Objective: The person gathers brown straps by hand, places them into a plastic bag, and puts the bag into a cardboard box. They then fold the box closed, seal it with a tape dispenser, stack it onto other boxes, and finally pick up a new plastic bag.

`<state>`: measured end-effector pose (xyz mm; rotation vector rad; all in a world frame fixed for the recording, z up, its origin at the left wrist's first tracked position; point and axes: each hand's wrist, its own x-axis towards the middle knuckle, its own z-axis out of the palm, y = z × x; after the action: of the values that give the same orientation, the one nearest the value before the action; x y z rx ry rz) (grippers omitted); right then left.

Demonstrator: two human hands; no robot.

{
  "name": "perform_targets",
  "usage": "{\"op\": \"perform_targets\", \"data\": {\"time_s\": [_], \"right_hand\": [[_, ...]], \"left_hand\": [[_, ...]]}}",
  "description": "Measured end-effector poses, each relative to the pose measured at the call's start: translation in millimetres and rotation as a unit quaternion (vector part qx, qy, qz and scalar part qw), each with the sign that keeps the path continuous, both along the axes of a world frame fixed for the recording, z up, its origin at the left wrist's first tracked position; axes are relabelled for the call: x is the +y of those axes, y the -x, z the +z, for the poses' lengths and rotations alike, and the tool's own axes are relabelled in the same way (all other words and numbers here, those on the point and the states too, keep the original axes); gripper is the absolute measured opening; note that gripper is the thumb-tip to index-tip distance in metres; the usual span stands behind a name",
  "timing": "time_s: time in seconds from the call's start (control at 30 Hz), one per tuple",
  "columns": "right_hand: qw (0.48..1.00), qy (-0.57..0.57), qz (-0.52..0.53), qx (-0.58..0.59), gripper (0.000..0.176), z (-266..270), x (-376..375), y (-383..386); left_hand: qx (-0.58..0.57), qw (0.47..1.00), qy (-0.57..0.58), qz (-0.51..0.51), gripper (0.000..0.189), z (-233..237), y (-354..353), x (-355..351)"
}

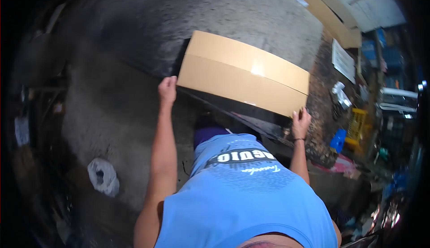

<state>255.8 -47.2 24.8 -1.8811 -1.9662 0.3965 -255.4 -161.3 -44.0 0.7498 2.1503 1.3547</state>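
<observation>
A long, closed cardboard box (pixel 244 75) lies across the front of me, with a seam running lengthwise along its top and glare near the middle. My left hand (pixel 168 90) is closed at its near left corner, fingers curled at the edge. At the near right corner, my right hand (pixel 301 123) grips the box with the fingertips on its edge; a dark band circles that wrist. The box overlaps the near edge of a dark, worn tabletop (pixel 251 6), tilted in this view. Its underside is hidden.
An open cardboard carton (pixel 331 17) stands at the far right. Near it are a white printed sheet (pixel 343 62), a silvery wrapped item (pixel 341 96), a yellow crate (pixel 357 125) and a blue object (pixel 338 140). A white plastic-wrapped roll (pixel 103 177) is on the floor at left.
</observation>
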Motion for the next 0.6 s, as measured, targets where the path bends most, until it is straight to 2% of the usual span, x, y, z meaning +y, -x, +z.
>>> {"op": "perform_targets", "data": {"time_s": [0.03, 0.07, 0.13, 0.17, 0.2, 0.23, 0.27, 0.3, 0.33, 0.4, 0.43, 0.5, 0.53, 0.57, 0.6], "right_hand": [[0.999, -0.015, -0.034, 0.001, 0.054, 3, -2, 7], [0.997, -0.031, -0.065, 0.006, 0.056, 4, -2, 11], [0.993, -0.017, -0.116, 0.006, 0.061, -1, 5, 2], [0.991, 0.010, -0.135, 0.016, 0.063, -5, 11, -4], [0.987, 0.036, -0.151, 0.028, 0.064, -14, 17, -13], [0.975, 0.070, -0.152, 0.144, 0.061, -24, 24, -19], [0.975, 0.068, -0.150, 0.147, 0.061, -29, 26, -29], [0.935, 0.158, -0.178, 0.262, 0.055, -18, 27, -23], [0.873, 0.248, -0.196, 0.371, 0.049, -13, 30, -14], [0.874, 0.293, -0.177, 0.345, 0.046, -12, 33, -11], [0.903, 0.261, -0.097, 0.326, 0.046, -44, 40, -29], [0.893, 0.246, -0.099, 0.364, 0.049, -25, 40, -14], [0.898, 0.262, -0.096, 0.342, 0.048, -23, 45, -18], [0.915, 0.238, -0.066, 0.319, 0.051, -30, 50, -28], [0.909, 0.232, -0.060, 0.340, 0.049, -37, 52, -36]], "left_hand": [[0.003, 1.000, -0.015, 0.008, 0.033, 1, 7, 1], [-0.086, 0.996, -0.019, 0.019, 0.038, -8, 20, 3], [-0.101, 0.992, -0.047, 0.053, 0.044, 27, 6, 20], [-0.033, 0.995, -0.088, -0.019, 0.049, 13, 7, 30], [-0.022, 0.995, -0.060, -0.074, 0.051, 8, 0, 41], [0.009, 0.995, 0.019, -0.095, 0.053, 22, -10, 45], [0.043, 0.988, 0.098, -0.112, 0.055, 37, -16, 46], [-0.005, 0.989, 0.106, -0.102, 0.055, 47, -17, 47], [0.004, 0.990, 0.104, -0.092, 0.055, 45, -16, 49], [-0.018, 0.992, 0.092, -0.088, 0.053, 27, -13, 45], [-0.010, 0.991, 0.099, -0.095, 0.052, 25, -14, 40], [0.019, 0.993, 0.095, -0.068, 0.049, 25, -27, 25], [0.034, 0.997, 0.058, -0.047, 0.048, 11, -34, 13], [0.010, 0.993, 0.100, -0.058, 0.048, 24, -43, -1], [-0.075, 0.995, 0.068, -0.020, 0.056, 58, -65, -13]]}}
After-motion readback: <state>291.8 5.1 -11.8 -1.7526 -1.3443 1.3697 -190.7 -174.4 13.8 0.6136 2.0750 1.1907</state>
